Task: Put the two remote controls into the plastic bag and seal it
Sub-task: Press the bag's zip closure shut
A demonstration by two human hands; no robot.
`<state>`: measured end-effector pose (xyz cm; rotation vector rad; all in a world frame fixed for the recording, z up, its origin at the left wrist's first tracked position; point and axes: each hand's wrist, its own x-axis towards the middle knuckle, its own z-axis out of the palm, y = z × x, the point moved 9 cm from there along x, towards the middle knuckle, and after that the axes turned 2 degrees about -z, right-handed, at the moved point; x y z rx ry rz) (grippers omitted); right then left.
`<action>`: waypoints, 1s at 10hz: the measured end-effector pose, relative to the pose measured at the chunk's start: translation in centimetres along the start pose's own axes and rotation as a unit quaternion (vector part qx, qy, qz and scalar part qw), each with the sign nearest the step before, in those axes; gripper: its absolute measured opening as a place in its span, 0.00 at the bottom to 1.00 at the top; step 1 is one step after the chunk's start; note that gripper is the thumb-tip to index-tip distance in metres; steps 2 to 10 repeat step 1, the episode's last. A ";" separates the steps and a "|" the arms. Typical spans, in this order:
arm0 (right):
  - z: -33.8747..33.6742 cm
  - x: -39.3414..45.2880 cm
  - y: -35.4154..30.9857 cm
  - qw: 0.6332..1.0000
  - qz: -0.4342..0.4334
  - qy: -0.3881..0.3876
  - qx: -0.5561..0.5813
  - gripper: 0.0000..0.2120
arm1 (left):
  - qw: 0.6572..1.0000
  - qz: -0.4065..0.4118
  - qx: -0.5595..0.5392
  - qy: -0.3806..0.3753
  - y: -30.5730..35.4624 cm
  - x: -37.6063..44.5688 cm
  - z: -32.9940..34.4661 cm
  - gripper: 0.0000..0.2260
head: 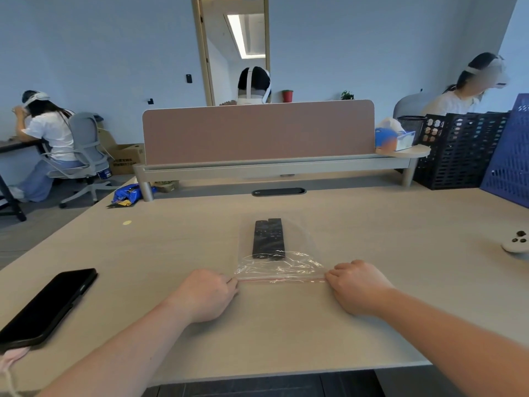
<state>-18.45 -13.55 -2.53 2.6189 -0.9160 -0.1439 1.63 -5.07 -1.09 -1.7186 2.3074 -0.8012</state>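
Two black remote controls [268,239] lie side by side inside a clear plastic bag [303,265] that rests flat on the light wooden table [286,325]. The bag's red zip strip runs along its near edge. My left hand [207,293] pinches the left end of that strip. My right hand [356,286] pinches the right end. The strip is stretched straight between both hands.
A black phone [47,306] lies at the near left, with a pink mask strap beside it. A white controller [516,243] sits at the right edge. A pink desk divider [257,133], black crates [458,150] and a blue crate stand at the back. Other people sit behind.
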 end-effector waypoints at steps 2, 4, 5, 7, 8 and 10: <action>-0.3 -0.1 0.2 0.999 0.019 -0.020 -0.015 0.11 | 0.996 -0.052 -0.038 -0.055 -1.0 0.3 -0.3 0.16; -0.3 -0.1 0.2 0.999 0.019 -0.020 -0.015 0.11 | 0.996 -0.052 -0.038 -0.055 -1.0 0.3 -0.3 0.16; -0.3 -0.1 0.2 0.999 0.019 -0.020 -0.015 0.11 | 0.996 -0.052 -0.038 -0.055 -1.0 0.3 -0.3 0.16; -0.3 -0.1 0.2 0.999 0.019 -0.020 -0.015 0.11 | 0.996 -0.052 -0.038 -0.055 -1.0 0.3 -0.3 0.16; -0.3 -0.1 0.2 0.999 0.019 -0.020 -0.015 0.11 | 0.996 -0.052 -0.038 -0.055 -1.0 0.3 -0.3 0.16; -0.3 -0.1 0.2 0.999 0.019 -0.020 -0.015 0.11 | 0.996 -0.052 -0.038 -0.055 -1.0 0.3 -0.3 0.16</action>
